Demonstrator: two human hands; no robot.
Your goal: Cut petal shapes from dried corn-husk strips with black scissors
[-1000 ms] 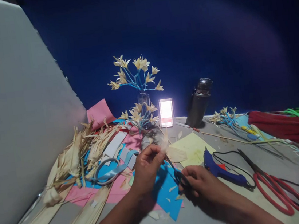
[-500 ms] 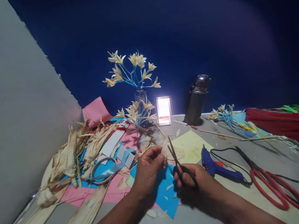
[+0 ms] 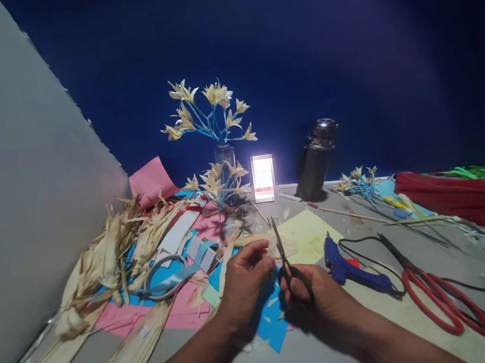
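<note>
My right hand [image 3: 313, 291] grips a small pair of black scissors [image 3: 284, 256], its fingers in the handle loops and the blades pointing up. Between the thumb and fingers of my left hand [image 3: 250, 276] is a thin pale piece of corn husk [image 3: 274, 241], right beside the blades. The blades look nearly closed; whether they are cutting the husk I cannot tell. Beneath both hands lies a sheet of blue paper [image 3: 274, 323] with small husk scraps on it. A sheet of yellow paper [image 3: 309, 232] spreads out behind the scissors.
Dried corn husks [image 3: 97, 266] and a tape roll [image 3: 165, 276] lie at left. A blue glue gun [image 3: 355, 271] and large red-handled scissors [image 3: 445, 297] rest at right. Behind stand husk flowers [image 3: 213, 96] in a glass bottle and a dark flask [image 3: 318, 159].
The scissor blades have drawn closer together beside the husk piece. Everything has shifted slightly left in view as the camera turned a little.
</note>
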